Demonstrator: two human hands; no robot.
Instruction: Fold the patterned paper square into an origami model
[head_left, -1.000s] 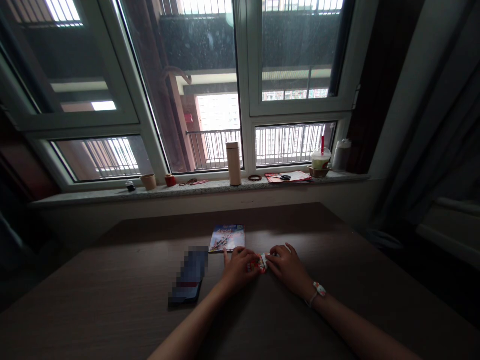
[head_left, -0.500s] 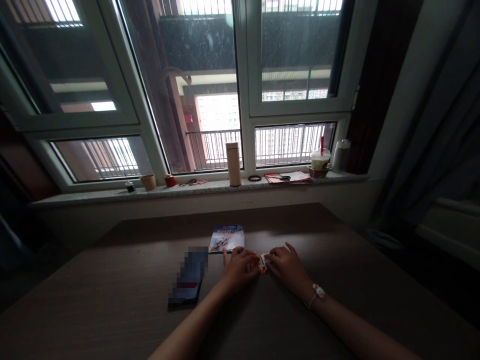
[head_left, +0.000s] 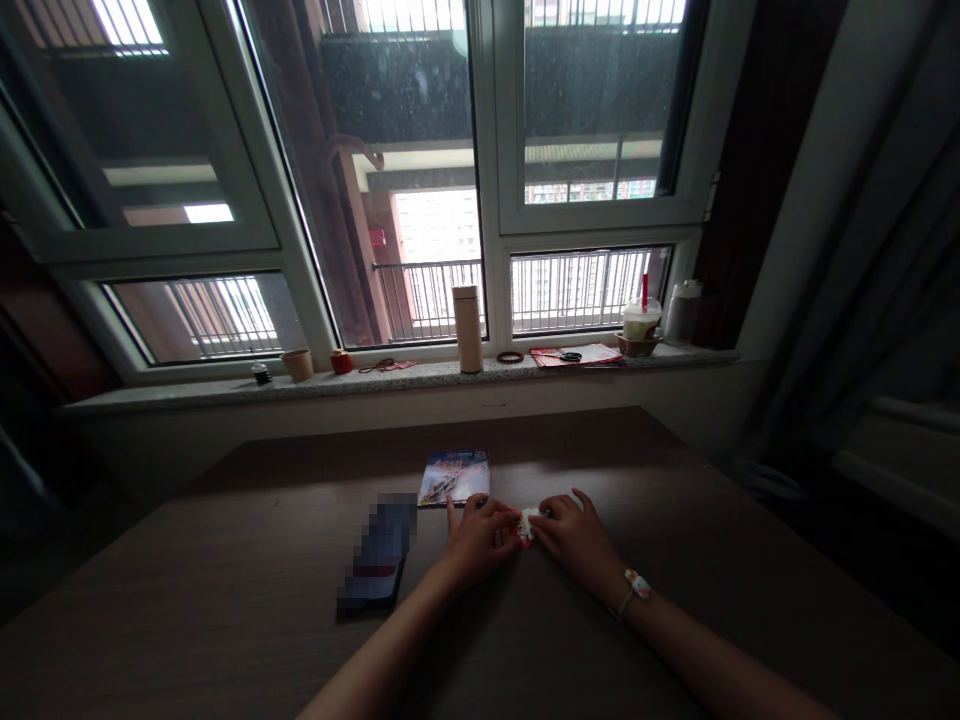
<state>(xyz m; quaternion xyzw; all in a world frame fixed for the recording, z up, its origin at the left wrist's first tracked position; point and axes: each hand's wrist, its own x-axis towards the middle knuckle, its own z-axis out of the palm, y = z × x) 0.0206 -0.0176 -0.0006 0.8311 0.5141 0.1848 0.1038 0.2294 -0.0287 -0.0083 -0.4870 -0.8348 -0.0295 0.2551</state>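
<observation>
On the table, a small flat red printed piece with a white part (head_left: 527, 524), seemingly paper, lies between my two hands. Its exact kind is too small to make out. My left hand (head_left: 477, 543) covers its left side, fingers bent and pressed down on it, thumb underneath at the near edge. From the other side, the fingertips of my right hand (head_left: 576, 538) close on the white part, the little finger raised. A booklet (head_left: 454, 478) with a blue and white picture cover lies just beyond my left hand. To the left rests a dark, pixelated phone-like object (head_left: 379, 555).
The brown table (head_left: 225, 560) reaches toward a stone windowsill (head_left: 420, 374). Along the sill stand a beige flask (head_left: 468, 330), a paper cup (head_left: 298, 365), a red jar (head_left: 341, 361), a drink cup with straw (head_left: 642, 318) and a white bottle (head_left: 682, 312). Scissors (head_left: 571, 356) lie on red papers.
More white shows at the right side of the small printed piece. My right fingertips have shifted very slightly; my left hand stays in place.
</observation>
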